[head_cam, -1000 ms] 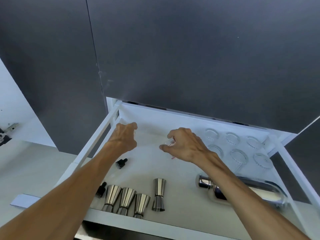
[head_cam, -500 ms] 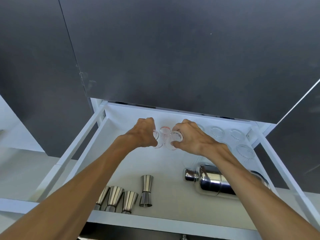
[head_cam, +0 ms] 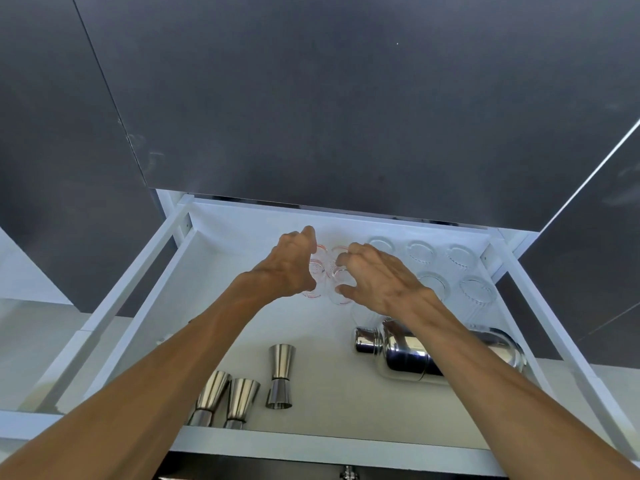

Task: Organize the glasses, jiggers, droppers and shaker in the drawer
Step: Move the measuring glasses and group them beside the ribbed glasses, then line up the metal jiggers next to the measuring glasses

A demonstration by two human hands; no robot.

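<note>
Small clear measuring glasses with red markings [head_cam: 325,271] stand in a tight cluster at the back middle of the open white drawer [head_cam: 166,271]. My left hand [head_cam: 291,268] curls against the cluster's left side and my right hand [head_cam: 374,275] cups its right side, fingers touching the glasses. Several clear ribbed glasses [head_cam: 459,258] stand in rows at the back right. A steel shaker [head_cam: 408,351] lies on its side under my right forearm. Three steel jiggers show at the front: one upright [head_cam: 280,375], two leaning [head_cam: 225,396] beside my left forearm. No droppers are visible.
A dark cabinet front [head_cam: 346,98] rises directly above the drawer's back edge. White drawer rails [head_cam: 540,306] run down both sides. The drawer's white front lip [head_cam: 329,448] crosses the bottom, with a light countertop [head_cam: 27,341] to the left.
Both hands came together around the red-marked glasses and now press them from both sides near the back. The view shifted, hiding the droppers seen earlier at the left.
</note>
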